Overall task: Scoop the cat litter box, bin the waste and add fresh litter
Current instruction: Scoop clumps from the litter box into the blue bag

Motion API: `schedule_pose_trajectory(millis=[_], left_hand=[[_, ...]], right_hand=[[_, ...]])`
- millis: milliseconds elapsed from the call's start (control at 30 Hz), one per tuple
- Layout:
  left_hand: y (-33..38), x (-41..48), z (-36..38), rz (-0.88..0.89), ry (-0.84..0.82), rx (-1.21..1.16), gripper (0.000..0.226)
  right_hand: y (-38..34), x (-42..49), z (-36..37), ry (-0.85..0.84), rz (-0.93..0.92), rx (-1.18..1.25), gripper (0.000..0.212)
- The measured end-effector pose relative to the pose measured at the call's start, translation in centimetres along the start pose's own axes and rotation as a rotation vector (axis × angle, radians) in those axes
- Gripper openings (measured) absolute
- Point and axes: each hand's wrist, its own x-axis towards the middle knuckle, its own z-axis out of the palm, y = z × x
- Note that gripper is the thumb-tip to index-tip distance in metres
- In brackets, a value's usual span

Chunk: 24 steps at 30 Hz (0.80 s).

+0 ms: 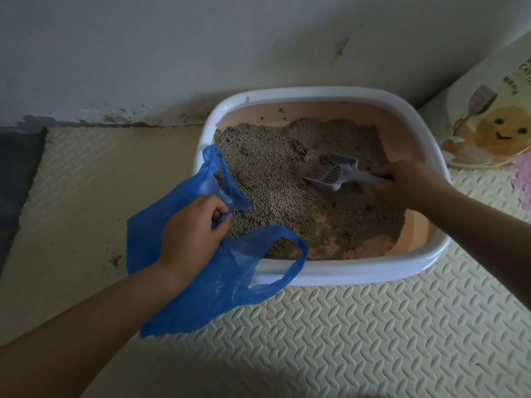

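Floor: a cream foam mat with an embossed pattern [86, 182] carries everything, and a pale wall runs behind it.
Left hand: the left hand [191, 228] has its fingers curled and pinches the rim of a thin blue plastic carrier bag [201, 297], holding the mouth at the box's near-left corner.
Bag: it drapes over the box edge onto the floor, one handle loop over the litter and the other across the front rim. It looks limp and flat, so I judge little or nothing is in it.
Litter box: a white-rimmed, pink-lined plastic litter box [344, 272] stands against the wall.
Litter: grey-brown granular litter [273, 168] is uneven, with bare pink floor showing near the front.
Scoop: a pale slotted plastic scoop [333, 173] lies low in the litter at mid-box.
Right hand: the right hand [408, 182] is wrapped round the scoop's handle.
Fresh supply: a cream printed litter sack [494, 122] stands just beside the box on the right.
Progress: scooping looks under way; binning the waste and adding fresh litter appear not yet done.
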Motion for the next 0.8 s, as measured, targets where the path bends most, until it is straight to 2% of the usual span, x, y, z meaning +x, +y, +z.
schedule_pose_trajectory(millis=[367, 467, 633, 800], left_hand=[[-0.4, 0.1, 0.4, 0.004, 0.013, -0.014, 0.011], [-0.4, 0.1, 0.4, 0.021, 0.031, -0.023, 0.011], [-0.5, 0.0, 0.5, 0.026, 0.046, -0.033, 0.011], [-0.5, 0.0, 0.4, 0.040, 0.046, -0.032, 0.015]], right_hand=[[-4.9, 4.3, 0.7, 0.034, -0.026, 0.198, 0.025], [-7.3, 5.2, 2.4, 0.058, -0.029, 0.243, 0.028], [-10.6, 5.1, 5.7, 0.018, -0.001, 0.259, 0.020], [-11.4, 4.6, 7.0, 0.033, -0.028, 0.295, 0.027]])
